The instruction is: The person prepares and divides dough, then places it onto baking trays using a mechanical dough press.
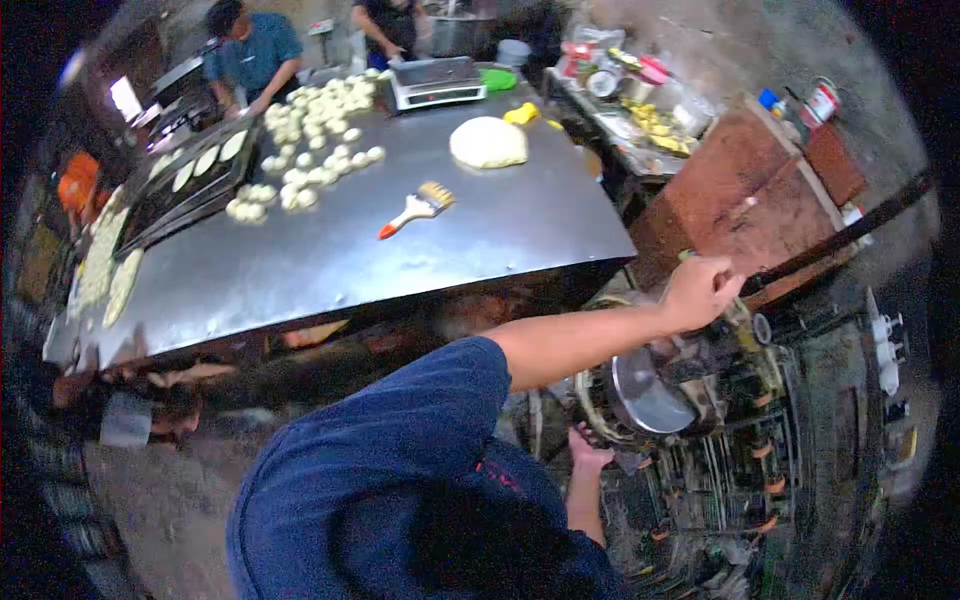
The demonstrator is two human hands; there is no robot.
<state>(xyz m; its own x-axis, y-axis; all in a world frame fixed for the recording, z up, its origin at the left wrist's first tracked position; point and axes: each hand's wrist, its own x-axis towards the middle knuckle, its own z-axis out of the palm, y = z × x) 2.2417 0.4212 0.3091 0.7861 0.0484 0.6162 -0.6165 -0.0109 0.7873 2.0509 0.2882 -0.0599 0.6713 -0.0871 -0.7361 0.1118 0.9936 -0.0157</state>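
My left hand (703,292) is stretched out over a machine with a round metal bowl (648,398), its fingers curled and closed near the end of a dark bar. What it grips is hidden behind the fingers. Lower down, my right hand (590,447) is at the near side of the same machine, fingertips right at its edge; they are blurred and partly hidden. On the steel table (400,270) to the left lie a brush (420,207) with a red-tipped handle and a large lump of dough (489,142).
Many small dough balls (320,110) and a scale (437,82) are on the table, with a dark tray (190,185) of flat dough pieces. Two people (255,55) stand at the far side. A cluttered side table (640,130) and a brown board (745,200) stand beyond the machine.
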